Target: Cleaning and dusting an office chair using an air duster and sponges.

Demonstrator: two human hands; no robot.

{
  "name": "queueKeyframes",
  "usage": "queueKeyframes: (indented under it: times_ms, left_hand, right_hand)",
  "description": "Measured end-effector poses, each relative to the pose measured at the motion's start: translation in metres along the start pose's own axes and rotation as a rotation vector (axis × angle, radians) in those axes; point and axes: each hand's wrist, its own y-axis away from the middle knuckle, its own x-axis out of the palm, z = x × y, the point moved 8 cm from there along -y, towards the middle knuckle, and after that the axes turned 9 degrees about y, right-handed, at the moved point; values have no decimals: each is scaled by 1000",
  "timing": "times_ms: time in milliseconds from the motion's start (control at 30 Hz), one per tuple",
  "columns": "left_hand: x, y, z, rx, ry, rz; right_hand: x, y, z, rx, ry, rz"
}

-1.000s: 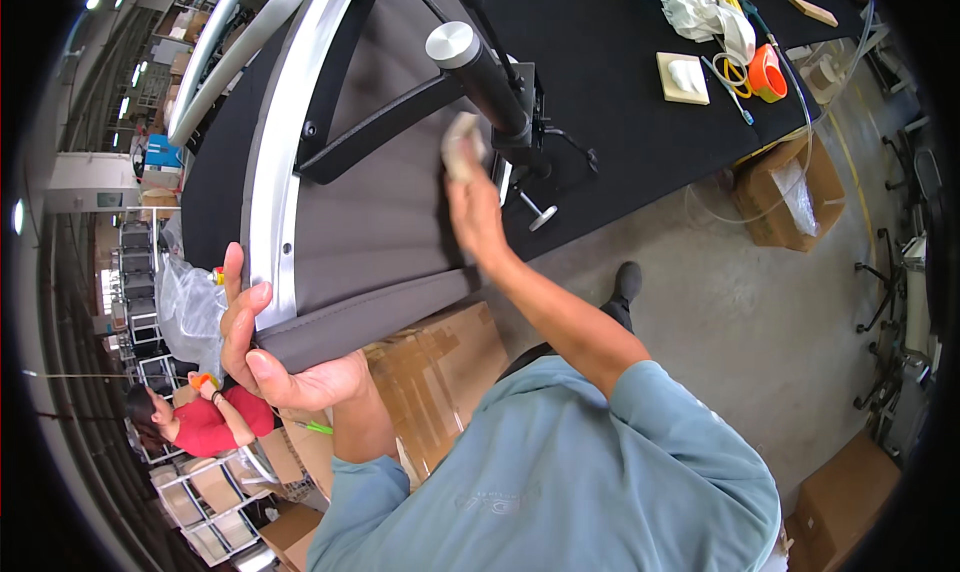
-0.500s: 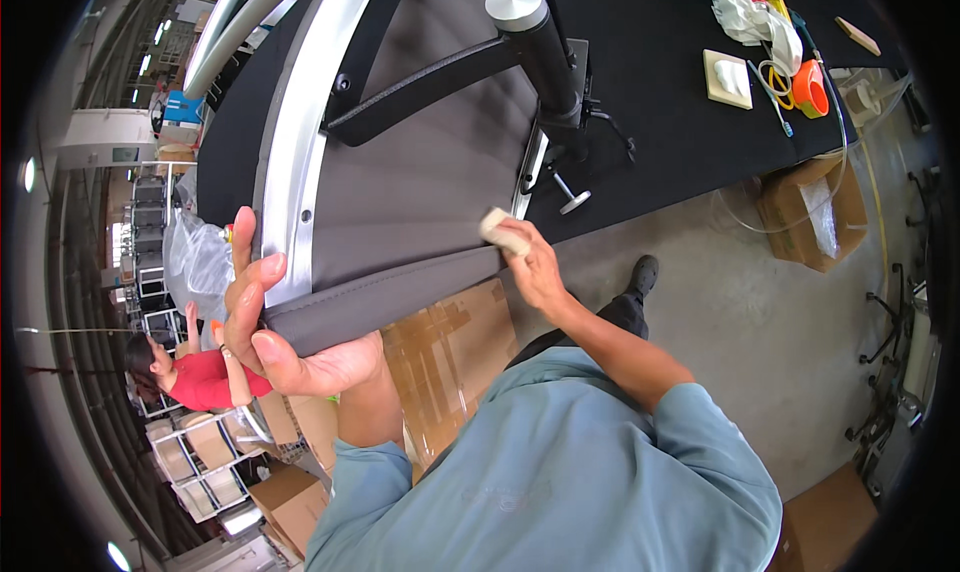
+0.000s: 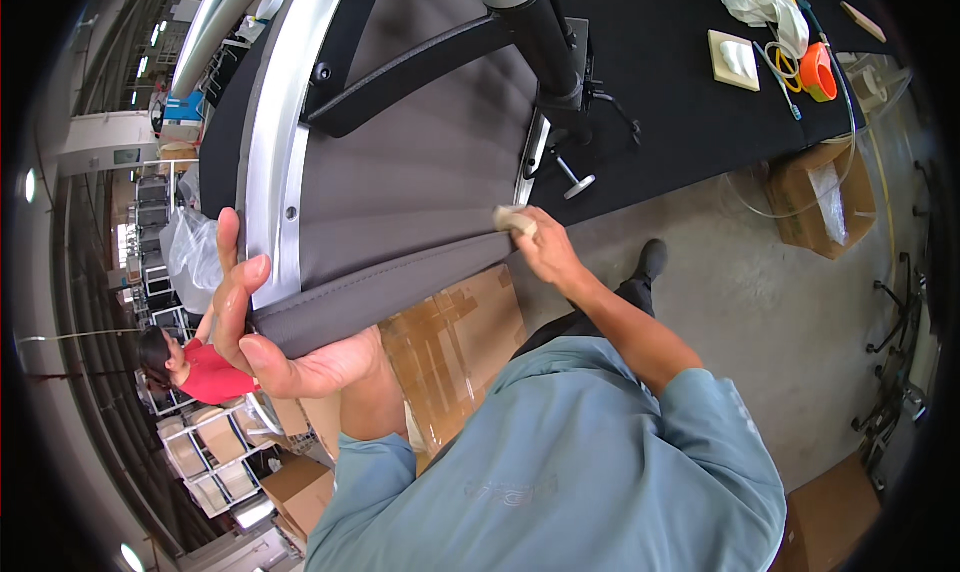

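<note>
A grey upholstered office chair [image 3: 400, 182] lies on a black-covered table [image 3: 680, 122], its stitched padded edge toward me. It has a polished metal side rail [image 3: 278, 152], a black curved bracket and a black column with a silver cap. My left hand [image 3: 290, 342] cups the chair's near left corner, thumb below and fingers up along the rail's outer side. In my right hand [image 3: 552, 254] is a small beige pad [image 3: 514, 220], perhaps a sponge, pressed against the grey covering near the right end of that edge. My fingers partly hide the pad.
On the table's right are a cream square block [image 3: 733, 60] with a white lump on it, an orange tape roll [image 3: 818, 72], a toothbrush and a crumpled white bag [image 3: 755, 2]. Cardboard boxes [image 3: 455, 342] stand below. A person in red [image 3: 210, 372] is at the left.
My right hand has shifted slightly right with the beige pad along the chair's edge. The left hand keeps its hold on the corner. The view has shifted a little.
</note>
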Motion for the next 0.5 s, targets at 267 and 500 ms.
queueKeyframes:
  times_ms: [267, 500]
  left_hand:
    - [10, 0, -2, 18, -77, 155]
    - [-17, -2, 2, -6, 1, 81]
  right_hand:
    - [-23, -22, 176, -73, -392, 191]
    - [-28, -5, 166, -505, -125, -113]
